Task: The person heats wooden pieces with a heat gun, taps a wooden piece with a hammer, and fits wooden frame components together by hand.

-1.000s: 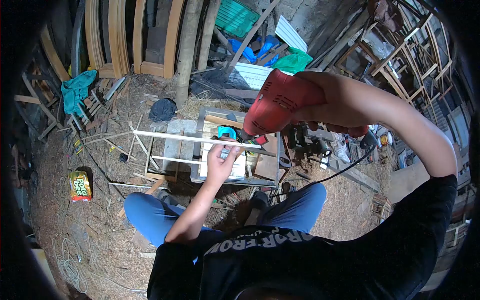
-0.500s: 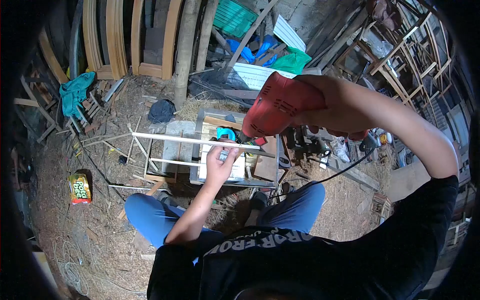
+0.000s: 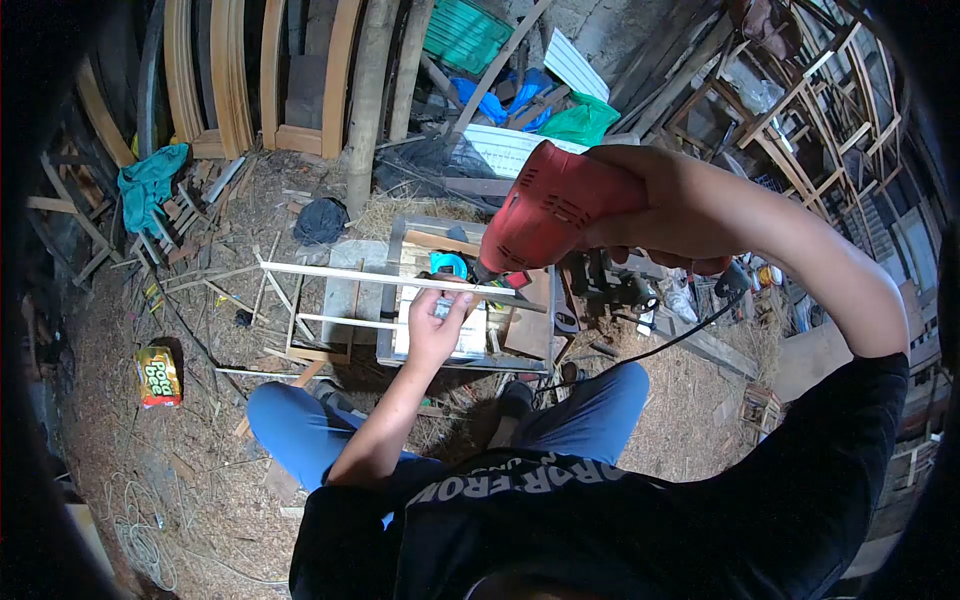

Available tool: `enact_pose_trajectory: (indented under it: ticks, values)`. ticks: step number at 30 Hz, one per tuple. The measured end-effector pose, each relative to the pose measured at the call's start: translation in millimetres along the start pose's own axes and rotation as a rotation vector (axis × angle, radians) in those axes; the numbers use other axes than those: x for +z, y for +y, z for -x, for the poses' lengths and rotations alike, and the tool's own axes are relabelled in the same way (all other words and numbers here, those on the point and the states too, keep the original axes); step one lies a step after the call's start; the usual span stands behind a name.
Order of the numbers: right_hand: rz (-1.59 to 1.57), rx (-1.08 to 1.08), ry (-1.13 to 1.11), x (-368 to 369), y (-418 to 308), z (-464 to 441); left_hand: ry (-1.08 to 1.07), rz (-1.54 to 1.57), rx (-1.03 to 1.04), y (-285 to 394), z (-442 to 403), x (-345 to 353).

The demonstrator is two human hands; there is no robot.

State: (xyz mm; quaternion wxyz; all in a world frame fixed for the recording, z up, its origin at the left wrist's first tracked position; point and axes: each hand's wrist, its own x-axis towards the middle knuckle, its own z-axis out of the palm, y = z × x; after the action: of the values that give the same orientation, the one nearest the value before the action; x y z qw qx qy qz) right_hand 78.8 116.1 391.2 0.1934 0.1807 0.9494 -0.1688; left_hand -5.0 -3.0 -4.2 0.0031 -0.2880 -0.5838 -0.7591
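Note:
My right hand (image 3: 665, 210) is wrapped round the handle of a red corded power drill (image 3: 548, 208). The drill's front end points down at a thin wooden strip (image 3: 345, 275), near its right end; whether a bit enters the wood is too small to tell. From below, my left hand (image 3: 436, 328) grips that strip close to the drill tip, fingers closed on it. Beneath both hands stands a low wooden workbench (image 3: 385, 345). On it are a blue tape measure (image 3: 449, 264) and a second strip (image 3: 350, 322), which sticks out to the left.
The drill's black cord (image 3: 690, 338) runs down toward my knees. Wooden frames lean at the upper left, near a teal cloth (image 3: 152, 185). A yellow snack bag (image 3: 159, 376) and a coil of rope (image 3: 140, 535) lie on the littered floor. Stacked frames (image 3: 830, 110) fill the upper right.
The drill and the strip have shifted very slightly left, with both hands keeping their grip. Otherwise the scene looks the same.

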Motion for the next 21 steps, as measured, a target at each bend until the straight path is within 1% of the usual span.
enact_pose_trajectory:
  ticks: [2,4,7,14,21]
  values:
    - [-0.046,0.039,-0.006,0,-4,4,-0.001,-0.003,-0.014,-1,1,0]
    - [-0.042,0.005,0.003,2,2,2,-0.001,0.016,-0.041,-4,2,0]
    - [-0.042,0.005,0.005,2,3,5,-0.013,-0.002,-0.002,-9,1,-2]
    - [-0.017,0.064,0.037,-1,-9,15,-0.012,-0.011,-0.005,-9,2,-2]
    - [-0.047,0.020,0.015,0,-6,13,-0.007,-0.053,0.005,-7,1,-3]
